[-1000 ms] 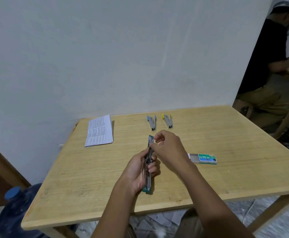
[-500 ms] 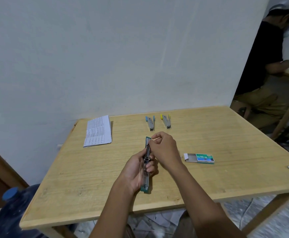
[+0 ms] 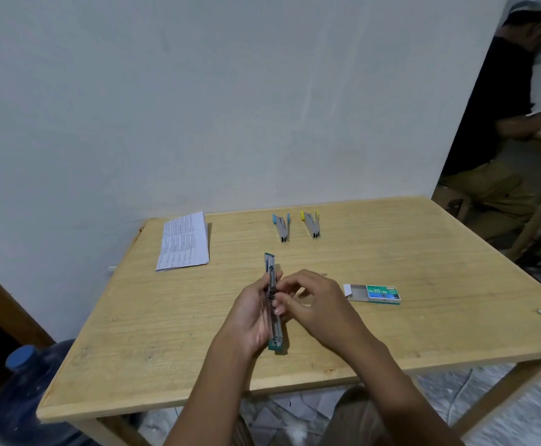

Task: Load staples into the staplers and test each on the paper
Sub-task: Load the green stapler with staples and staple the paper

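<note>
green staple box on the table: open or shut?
Open: the small green cardboard staple box has its grey inner tray slid partly out, white end flap showing.

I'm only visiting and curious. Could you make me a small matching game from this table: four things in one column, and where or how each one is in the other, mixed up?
Things:
1. green stapler
2. blue stapler
3. staple box
4. printed paper

Places and states:
A. lies at the far left corner of the table
B. lies to the right of the right hand, its tray slid partly out
C. held opened out in the left hand
D. lies just left of the yellow stapler

Pairs: 1-C, 2-D, 3-B, 4-A.
</note>
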A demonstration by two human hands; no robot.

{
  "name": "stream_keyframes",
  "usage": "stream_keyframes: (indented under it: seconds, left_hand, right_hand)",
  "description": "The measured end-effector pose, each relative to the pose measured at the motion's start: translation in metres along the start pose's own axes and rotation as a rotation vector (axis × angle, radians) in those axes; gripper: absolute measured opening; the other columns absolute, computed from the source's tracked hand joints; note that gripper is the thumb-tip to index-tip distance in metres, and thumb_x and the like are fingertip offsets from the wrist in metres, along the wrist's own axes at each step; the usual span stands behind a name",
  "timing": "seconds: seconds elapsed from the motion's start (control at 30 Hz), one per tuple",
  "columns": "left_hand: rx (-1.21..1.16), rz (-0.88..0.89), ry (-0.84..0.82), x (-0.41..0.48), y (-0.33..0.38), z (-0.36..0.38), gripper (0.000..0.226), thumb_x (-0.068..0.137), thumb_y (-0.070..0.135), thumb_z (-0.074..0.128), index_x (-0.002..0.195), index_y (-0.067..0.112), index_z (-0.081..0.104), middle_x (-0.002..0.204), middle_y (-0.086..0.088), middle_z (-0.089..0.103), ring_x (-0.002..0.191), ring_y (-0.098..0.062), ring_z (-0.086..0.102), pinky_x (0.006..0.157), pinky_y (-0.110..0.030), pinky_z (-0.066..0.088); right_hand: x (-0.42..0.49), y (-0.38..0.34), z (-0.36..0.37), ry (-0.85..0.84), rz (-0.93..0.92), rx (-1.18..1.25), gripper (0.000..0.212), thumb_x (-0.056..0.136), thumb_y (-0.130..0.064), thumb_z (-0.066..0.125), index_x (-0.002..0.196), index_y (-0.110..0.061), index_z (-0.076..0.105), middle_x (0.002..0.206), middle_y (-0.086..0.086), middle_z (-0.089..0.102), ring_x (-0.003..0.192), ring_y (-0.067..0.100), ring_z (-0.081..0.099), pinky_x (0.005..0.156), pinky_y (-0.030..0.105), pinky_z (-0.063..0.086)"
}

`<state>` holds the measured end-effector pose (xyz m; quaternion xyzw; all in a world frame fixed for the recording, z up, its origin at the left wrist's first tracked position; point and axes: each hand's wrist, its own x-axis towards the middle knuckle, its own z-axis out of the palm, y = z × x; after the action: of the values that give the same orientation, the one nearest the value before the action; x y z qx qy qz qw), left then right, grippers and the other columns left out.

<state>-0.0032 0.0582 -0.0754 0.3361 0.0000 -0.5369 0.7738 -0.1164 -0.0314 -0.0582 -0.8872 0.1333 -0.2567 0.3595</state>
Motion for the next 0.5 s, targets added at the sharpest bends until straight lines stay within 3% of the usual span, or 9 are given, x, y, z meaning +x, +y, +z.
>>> stream_keyframes:
  seconds: [0.1,0.23,0.33,0.43,0.5]
  left_hand:
    - [0.025,-0.008,-0.041,-0.001,-0.002,-0.001,0.044,0.104,0.030,0.040,0.084,0.001,0.067,0.049,-0.006,0.042,0.038,-0.013,0.039,0.043,-0.021,0.035]
    - [0.097,0.018,-0.066,-0.003,0.000,0.001,0.038,0.104,0.031,0.037,0.085,0.006,0.058,0.050,-0.005,0.039,0.038,-0.014,0.039,0.045,-0.024,0.033]
    - [0.112,-0.016,-0.085,-0.002,0.000,-0.001,0.040,0.103,0.034,0.038,0.075,0.010,0.052,0.050,-0.004,0.039,0.038,-0.014,0.038,0.046,-0.025,0.032]
    - [0.088,-0.030,-0.089,-0.002,0.000,0.002,0.041,0.103,0.034,0.039,0.081,0.004,0.055,0.049,-0.005,0.038,0.037,-0.014,0.037,0.044,-0.023,0.032]
    - [0.079,-0.026,-0.089,0.000,0.001,0.001,0.046,0.103,0.033,0.039,0.084,-0.002,0.062,0.049,-0.005,0.038,0.037,-0.013,0.037,0.044,-0.022,0.032]
  right_hand:
    - [0.005,0.001,0.006,0.079,0.016,0.067,0.017,0.087,-0.019,0.073,0.102,-0.025,0.071,0.088,-0.015,0.068,0.081,0.001,0.064,0.071,0.012,0.050]
    - [0.016,0.004,0.013,0.183,-0.030,0.043,0.010,0.088,-0.015,0.072,0.096,-0.020,0.075,0.090,-0.010,0.068,0.083,0.001,0.063,0.073,0.016,0.051]
    - [0.025,0.009,0.016,0.232,-0.025,0.050,0.007,0.087,-0.015,0.072,0.093,-0.017,0.075,0.091,-0.009,0.066,0.083,0.004,0.064,0.071,0.019,0.054]
    - [0.030,0.011,0.019,0.203,0.015,0.067,0.006,0.086,-0.015,0.074,0.091,-0.018,0.076,0.089,-0.008,0.068,0.083,0.005,0.065,0.072,0.022,0.055]
    - [0.034,0.011,0.022,0.180,0.035,0.071,0.006,0.087,-0.017,0.073,0.092,-0.019,0.077,0.090,-0.009,0.067,0.084,0.003,0.064,0.070,0.015,0.052]
